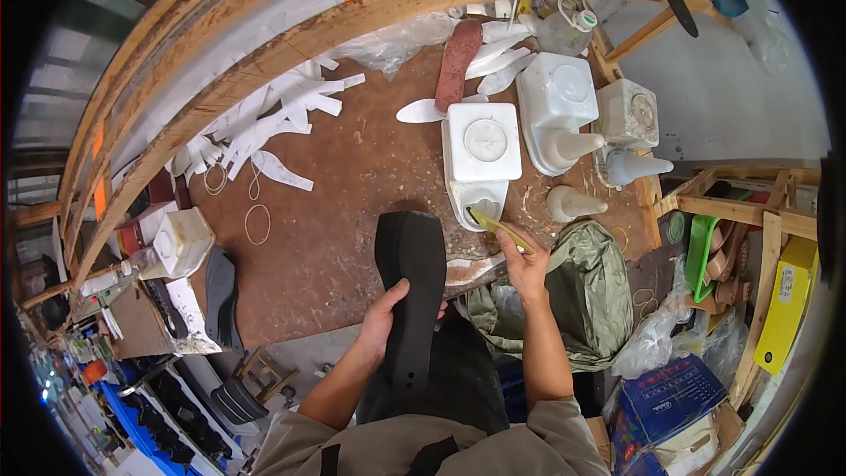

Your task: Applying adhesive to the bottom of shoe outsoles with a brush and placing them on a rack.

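My left hand (381, 324) is wrapped round a stack of black insoles (411, 269), its thumb across the top one. The stack hangs over the table's front edge. In my right hand (527, 266) is a flat yellow brush or spatula (506, 234); I cannot tell which. Its tip is in the mouth of a white plastic glue bottle (480, 145) lying on its side, so the tip itself is hidden. A dark red insole (457, 66) lies behind that bottle, partly over white insole-shaped pieces (423, 112).
More white bottles (557, 92) with cone nozzles stand at right on the brown table (326, 256). White strips (282, 115) and rubber bands (257, 224) lie left. A wooden frame (291, 26) arches over the back. A green bag (573, 300) hangs by the front edge.
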`<act>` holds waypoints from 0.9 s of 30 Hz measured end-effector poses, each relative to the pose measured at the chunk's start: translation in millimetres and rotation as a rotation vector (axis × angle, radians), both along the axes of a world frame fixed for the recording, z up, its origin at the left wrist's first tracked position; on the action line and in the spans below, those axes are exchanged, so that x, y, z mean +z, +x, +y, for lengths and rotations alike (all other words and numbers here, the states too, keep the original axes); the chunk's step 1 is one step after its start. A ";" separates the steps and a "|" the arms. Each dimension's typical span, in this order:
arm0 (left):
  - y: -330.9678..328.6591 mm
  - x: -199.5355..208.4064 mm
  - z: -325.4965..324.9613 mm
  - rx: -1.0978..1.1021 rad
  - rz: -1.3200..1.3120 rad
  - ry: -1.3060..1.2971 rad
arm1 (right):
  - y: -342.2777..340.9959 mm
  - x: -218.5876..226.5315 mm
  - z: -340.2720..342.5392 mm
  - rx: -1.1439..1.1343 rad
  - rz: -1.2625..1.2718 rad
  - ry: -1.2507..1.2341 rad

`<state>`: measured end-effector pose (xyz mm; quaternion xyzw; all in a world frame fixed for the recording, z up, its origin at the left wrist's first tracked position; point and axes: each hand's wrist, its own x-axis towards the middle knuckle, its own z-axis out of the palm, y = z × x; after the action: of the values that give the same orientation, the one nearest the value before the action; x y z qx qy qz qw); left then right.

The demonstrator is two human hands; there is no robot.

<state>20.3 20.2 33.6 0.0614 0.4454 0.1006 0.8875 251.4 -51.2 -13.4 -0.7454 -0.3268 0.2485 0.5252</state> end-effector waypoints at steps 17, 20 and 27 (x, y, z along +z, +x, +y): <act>13.7 44.8 0.3 -0.021 -0.139 0.139 | -16.0 95.9 22.2 -0.006 0.643 0.195; 9.7 79.3 3.9 0.017 -0.303 0.167 | -20.5 146.0 36.3 0.119 0.244 0.166; -0.6 129.2 5.9 0.034 -0.459 0.273 | -21.5 204.3 29.8 0.483 -0.536 0.520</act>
<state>19.7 26.0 162.8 0.1486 0.2158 0.1861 0.9470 229.9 -21.4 191.0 -0.5289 -0.6678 0.0713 0.5188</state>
